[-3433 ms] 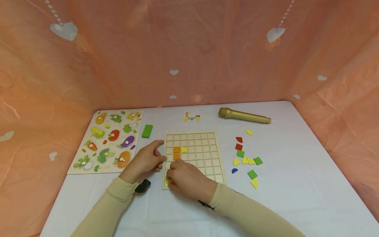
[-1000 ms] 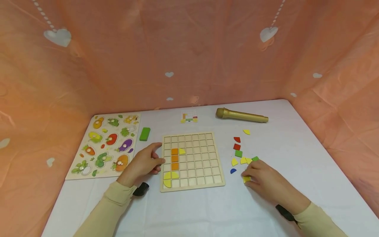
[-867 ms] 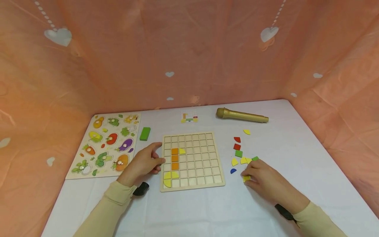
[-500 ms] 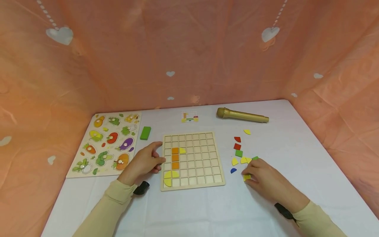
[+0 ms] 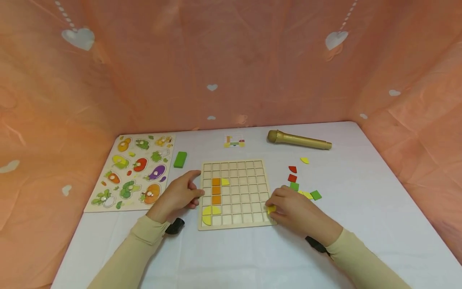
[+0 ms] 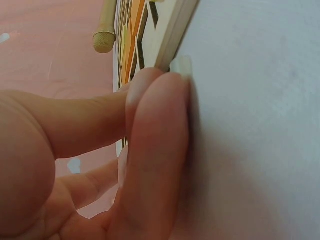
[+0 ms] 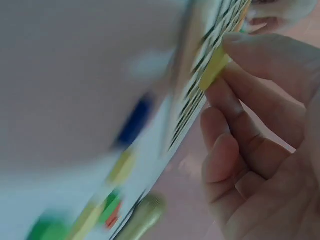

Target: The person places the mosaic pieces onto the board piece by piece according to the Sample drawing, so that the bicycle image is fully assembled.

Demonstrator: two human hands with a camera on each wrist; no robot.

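Note:
My right hand (image 5: 297, 208) pinches a yellow quarter-circle tile (image 7: 214, 67) between thumb and fingers, over the right edge of the wooden grid board (image 5: 249, 188). My left hand (image 5: 177, 198) lies at the board's left edge, index finger and thumb touching its side, fingers fairly straight; the left wrist view shows fingertips (image 6: 162, 95) against the rim. In the board sit a column of orange square tiles (image 5: 216, 190), one yellow quarter tile (image 5: 225, 182) beside its top, and several yellow tiles (image 5: 207, 220) at the lower left.
Right of the board lie red tiles (image 5: 292, 178), green squares (image 5: 315, 195), yellow pieces (image 5: 304, 160) and a blue piece (image 7: 135, 122), some hidden by my right hand. Behind are a pattern card (image 5: 234, 141) and gold microphone (image 5: 299, 140). Left: green block (image 5: 180, 159), vegetable puzzle (image 5: 126, 172).
My right hand has lifted the yellow quarter-circle tile from the loose tiles and moved left with it to the board's right edge. My left hand stays at the board's left side.

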